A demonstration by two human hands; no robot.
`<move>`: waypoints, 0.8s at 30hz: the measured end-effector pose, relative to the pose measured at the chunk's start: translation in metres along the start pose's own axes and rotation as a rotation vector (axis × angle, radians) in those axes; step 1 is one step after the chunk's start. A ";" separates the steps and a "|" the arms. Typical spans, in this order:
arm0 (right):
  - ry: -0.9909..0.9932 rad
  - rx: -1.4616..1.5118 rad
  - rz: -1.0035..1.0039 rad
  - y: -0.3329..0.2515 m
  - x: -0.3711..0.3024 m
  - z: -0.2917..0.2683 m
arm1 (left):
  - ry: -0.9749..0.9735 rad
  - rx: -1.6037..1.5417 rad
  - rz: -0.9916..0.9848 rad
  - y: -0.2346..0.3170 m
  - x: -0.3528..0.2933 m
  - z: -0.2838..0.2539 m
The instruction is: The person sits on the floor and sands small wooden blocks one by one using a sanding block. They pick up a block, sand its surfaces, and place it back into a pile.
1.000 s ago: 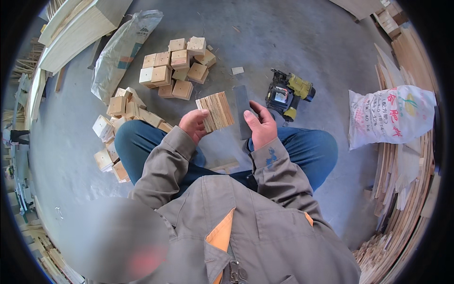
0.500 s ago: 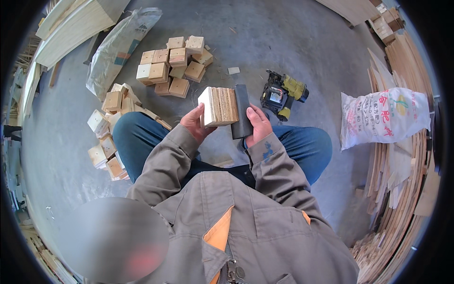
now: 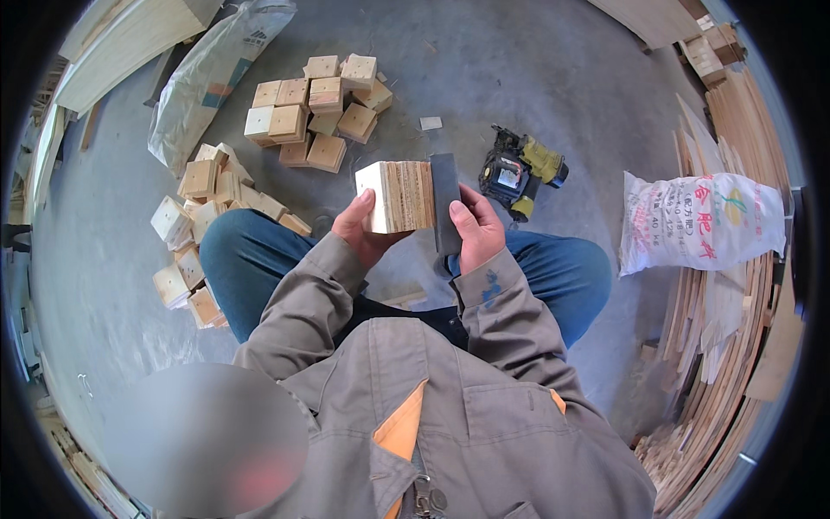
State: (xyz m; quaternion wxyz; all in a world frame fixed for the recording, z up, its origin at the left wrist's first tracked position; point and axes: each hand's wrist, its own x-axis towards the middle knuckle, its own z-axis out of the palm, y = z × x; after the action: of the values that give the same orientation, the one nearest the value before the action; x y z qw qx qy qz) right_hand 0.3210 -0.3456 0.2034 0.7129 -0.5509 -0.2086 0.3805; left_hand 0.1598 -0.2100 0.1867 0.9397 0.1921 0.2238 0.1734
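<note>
Now the left hand (image 3: 361, 227) grips a layered pale plywood block (image 3: 396, 196), while the right hand (image 3: 475, 229) clasps an upright dark flat plate (image 3: 445, 201) touching the block's right face.

A single head-worn fisheye view looks steeply down from close above the seated person's lap, facing the concrete floor (image 3: 536, 78) toward twelve o'clock; edges bend near the rim.
</note>
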 end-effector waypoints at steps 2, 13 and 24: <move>0.025 -0.047 -0.008 -0.003 0.001 0.002 | 0.033 0.015 0.021 0.000 0.003 -0.007; -0.130 -0.832 -0.607 -0.032 -0.016 0.025 | 0.132 -0.059 0.028 0.001 0.014 -0.009; 0.024 -0.937 -0.449 -0.028 0.034 0.025 | 0.144 0.003 -0.064 -0.007 0.010 0.000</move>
State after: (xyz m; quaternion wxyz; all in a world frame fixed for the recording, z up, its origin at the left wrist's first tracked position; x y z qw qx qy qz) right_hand 0.3330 -0.3065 0.2333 0.4562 -0.7569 -0.4615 0.0780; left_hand 0.1696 -0.2122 0.1800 0.9260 0.1733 0.2970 0.1561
